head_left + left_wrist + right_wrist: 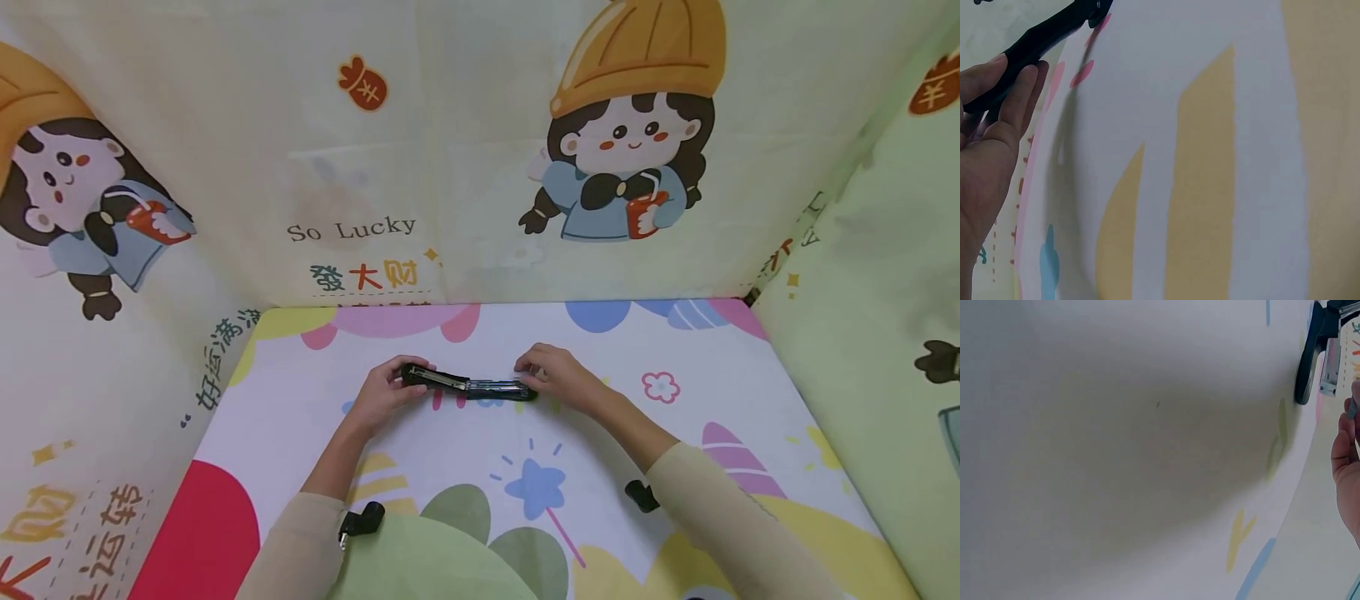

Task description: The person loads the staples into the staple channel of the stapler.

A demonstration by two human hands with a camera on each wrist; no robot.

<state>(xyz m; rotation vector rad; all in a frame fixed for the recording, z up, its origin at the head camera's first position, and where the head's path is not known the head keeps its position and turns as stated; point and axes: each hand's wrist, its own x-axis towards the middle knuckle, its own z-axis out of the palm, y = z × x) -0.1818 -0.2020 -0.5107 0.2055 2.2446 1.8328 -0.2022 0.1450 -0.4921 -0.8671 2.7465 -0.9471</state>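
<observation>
Stapler [468,388], black and hinged open almost into a straight line, lies crosswise between our two hands over the patterned tablecloth [450,450]. Our left hand [377,396] grips its left end, thumb on one side and fingers on the other, and that end looks lifted; whether the right end rests on the cloth, we cannot tell. Our right hand [562,379] is just beside the other end, fingers drawn narrow, pinching a small grey piece [1352,409] too little seen for us to name. Next to it hangs the metal rail [1330,374].

To work well here, we would judge it best to keep the left grip firm so the hinge cannot fold, hold the grey piece lightly and straight, bring it in line with the rail, and keep our fingertips out of the fold.
</observation>
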